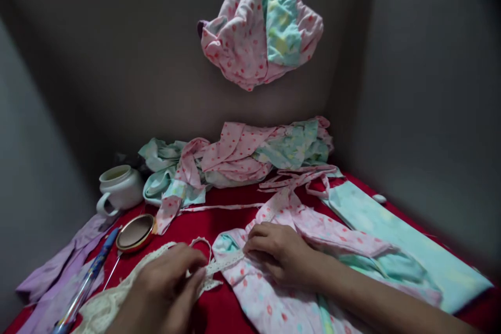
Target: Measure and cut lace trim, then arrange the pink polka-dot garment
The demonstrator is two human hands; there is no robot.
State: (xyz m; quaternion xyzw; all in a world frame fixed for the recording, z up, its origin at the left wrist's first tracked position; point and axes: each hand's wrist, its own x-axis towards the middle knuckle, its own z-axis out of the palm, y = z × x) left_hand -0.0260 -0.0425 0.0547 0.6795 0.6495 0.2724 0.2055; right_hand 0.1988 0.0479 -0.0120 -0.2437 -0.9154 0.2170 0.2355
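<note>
A narrow white lace trim (225, 262) runs between my two hands over a pink dotted garment (258, 297) with mint-green parts. My left hand (166, 284) is closed, thumb and fingers together at the trim's left stretch, where a short loose end sticks out below. Pinching the trim's other stretch, my right hand (277, 255) rests on the garment near its edge. The palm side of both hands is hidden. Beside and under my left hand lies a bunched pile of cream lace (113, 292).
On the red cloth (219, 195) stand a white mug (119, 188) and a round gold-rimmed object (135, 232). A blue pen (88, 282) lies on purple fabric (58, 276). Pink and green fabric (238, 154) is heaped behind; mint fabric (399, 240) lies right. A dotted cloth piece (246, 36) hangs above.
</note>
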